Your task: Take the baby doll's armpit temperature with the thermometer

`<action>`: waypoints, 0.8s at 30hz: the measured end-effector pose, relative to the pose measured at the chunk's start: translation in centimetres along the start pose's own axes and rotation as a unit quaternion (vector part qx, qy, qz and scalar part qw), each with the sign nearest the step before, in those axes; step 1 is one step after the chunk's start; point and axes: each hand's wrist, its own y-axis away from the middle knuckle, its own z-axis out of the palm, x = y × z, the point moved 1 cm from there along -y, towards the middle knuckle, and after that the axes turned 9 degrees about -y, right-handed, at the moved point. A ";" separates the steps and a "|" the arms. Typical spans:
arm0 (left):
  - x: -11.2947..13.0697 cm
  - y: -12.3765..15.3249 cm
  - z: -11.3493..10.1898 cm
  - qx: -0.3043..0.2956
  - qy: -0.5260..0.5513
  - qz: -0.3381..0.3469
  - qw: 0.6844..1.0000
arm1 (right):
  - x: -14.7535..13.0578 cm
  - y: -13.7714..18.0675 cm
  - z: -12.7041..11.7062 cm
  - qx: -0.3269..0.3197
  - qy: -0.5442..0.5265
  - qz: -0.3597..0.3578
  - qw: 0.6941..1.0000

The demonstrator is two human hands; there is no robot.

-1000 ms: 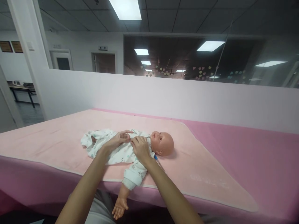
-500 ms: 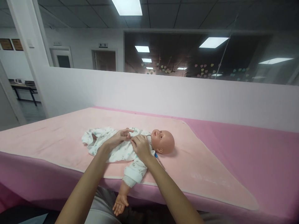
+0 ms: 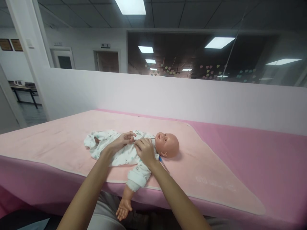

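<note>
A baby doll (image 3: pixel 168 145) lies on its back on a pale pink blanket (image 3: pixel 59 140), head to the right. It wears a white printed romper (image 3: pixel 120 155). One doll arm hangs over the near table edge, its bare hand (image 3: pixel 122 209) below. My left hand (image 3: pixel 120 143) and my right hand (image 3: pixel 144 150) meet over the doll's chest, both pinching the romper's front near the collar. A thin blue-tipped item (image 3: pixel 161 161) lies by the doll's neck.
The blanket covers a long table with a darker pink cover (image 3: pixel 263 166). A white partition wall (image 3: pixel 168 99) runs behind it, with dark glass above. An open doorway and a distant desk (image 3: pixel 22 91) show at far left.
Almost nothing differs. The view shifted slightly, and the fingers of my left hand curled a little closer to my right hand on the romper.
</note>
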 end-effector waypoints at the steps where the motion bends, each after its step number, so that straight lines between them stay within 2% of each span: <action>1: 0.1 0.1 0.1 -0.004 0.000 0.000 1.000 | 0.0 0.0 0.0 0.003 0.000 -0.005 1.000; 7: 0.8 0.3 0.4 -0.010 0.010 0.005 1.000 | -0.1 0.1 -0.1 0.012 -0.004 -0.023 1.000; 24: 0.5 0.1 0.2 -0.007 0.012 0.000 1.000 | 0.1 0.2 0.0 0.026 -0.017 -0.046 0.998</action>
